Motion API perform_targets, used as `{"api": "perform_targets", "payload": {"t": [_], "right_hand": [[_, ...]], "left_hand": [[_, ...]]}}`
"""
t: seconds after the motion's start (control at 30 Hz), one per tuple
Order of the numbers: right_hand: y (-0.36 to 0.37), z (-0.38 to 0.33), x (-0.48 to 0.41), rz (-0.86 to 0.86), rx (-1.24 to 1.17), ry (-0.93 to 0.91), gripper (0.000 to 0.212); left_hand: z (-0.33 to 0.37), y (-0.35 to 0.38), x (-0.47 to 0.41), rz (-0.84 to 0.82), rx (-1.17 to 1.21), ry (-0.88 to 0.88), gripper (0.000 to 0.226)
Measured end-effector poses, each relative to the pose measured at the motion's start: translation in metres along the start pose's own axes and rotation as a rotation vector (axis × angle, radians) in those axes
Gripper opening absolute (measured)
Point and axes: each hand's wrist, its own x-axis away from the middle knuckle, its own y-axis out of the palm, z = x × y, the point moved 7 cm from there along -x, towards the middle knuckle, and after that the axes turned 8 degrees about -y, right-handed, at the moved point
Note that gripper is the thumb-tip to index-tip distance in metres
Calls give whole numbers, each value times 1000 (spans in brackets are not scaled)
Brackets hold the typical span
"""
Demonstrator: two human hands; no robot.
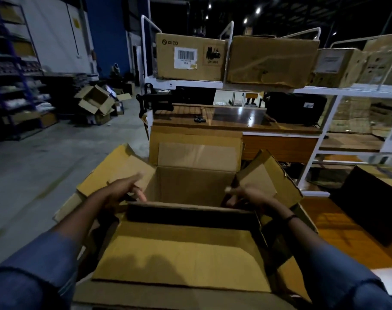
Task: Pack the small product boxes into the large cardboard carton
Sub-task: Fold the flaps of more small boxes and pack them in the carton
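A large brown cardboard carton (190, 189) stands open right in front of me, all its flaps spread out. My left hand (121, 191) rests on the left flap at the carton's rim, fingers curled over the edge. On the right side, my right hand (246, 195) grips the edge of the right flap. The near flap (181, 258) leans toward me and hides the carton's floor. I see no small product boxes inside or in either hand.
A white metal rack holds a Pico carton (190, 57) and more brown cartons (271, 61) on its top shelf. A wooden table (235, 117) stands behind the open carton. Empty boxes (96, 101) lie piled on the concrete floor at left, beside blue shelving (14, 86).
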Motion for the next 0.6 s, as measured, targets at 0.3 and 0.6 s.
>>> {"api": "perform_targets", "payload": {"t": [0.3, 0.6], "right_hand": [[74, 13, 4, -110, 827, -214, 88], [69, 26, -5, -58, 863, -236, 87]], "left_hand": [[-2, 60, 4, 391, -1027, 73, 102], [10, 79, 6, 394, -1265, 174, 118]]}}
